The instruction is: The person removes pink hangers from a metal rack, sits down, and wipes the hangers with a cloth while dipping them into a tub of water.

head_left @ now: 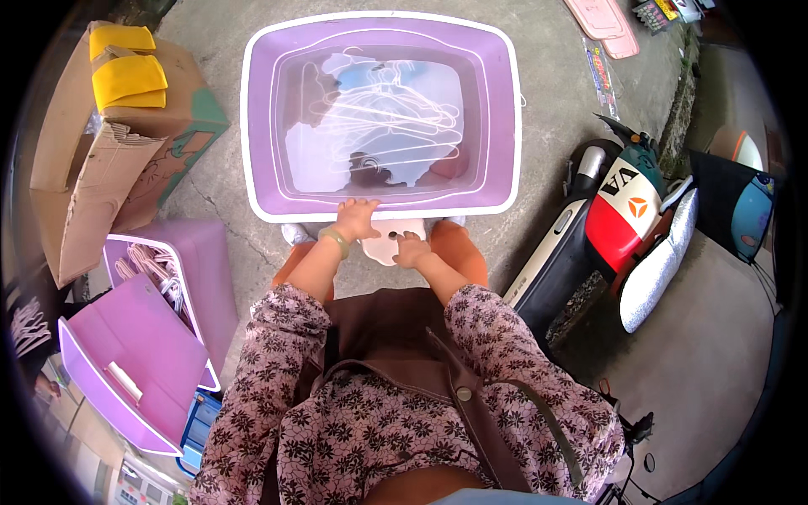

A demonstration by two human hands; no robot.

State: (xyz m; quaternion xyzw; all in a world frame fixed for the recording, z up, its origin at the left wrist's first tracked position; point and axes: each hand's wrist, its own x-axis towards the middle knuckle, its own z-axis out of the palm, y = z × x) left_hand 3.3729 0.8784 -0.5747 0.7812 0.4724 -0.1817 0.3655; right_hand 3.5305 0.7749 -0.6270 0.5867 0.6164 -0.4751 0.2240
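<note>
My left hand point(357, 220) reaches to the near white rim of a large purple tub point(254, 118), its fingers spread over or just above that edge. Inside the tub, several white clothes hangers point(387, 118) lie heaped in water. My right hand point(411, 250) is over the right part of a small pale pink stool point(380, 247), fingers apart; whether it touches the stool I cannot tell. The stool has a dark hole in its top and stands against the tub's near side, between my feet. Neither hand visibly holds anything.
Cardboard boxes with yellow packets point(130, 80) stand at the far left. Below them, a purple bin point(206, 278) holds bundled hangers point(156, 269), beside a purple lid point(139, 353). A parked scooter point(623, 202) is at the right. Pink lids point(602, 21) lie beyond it.
</note>
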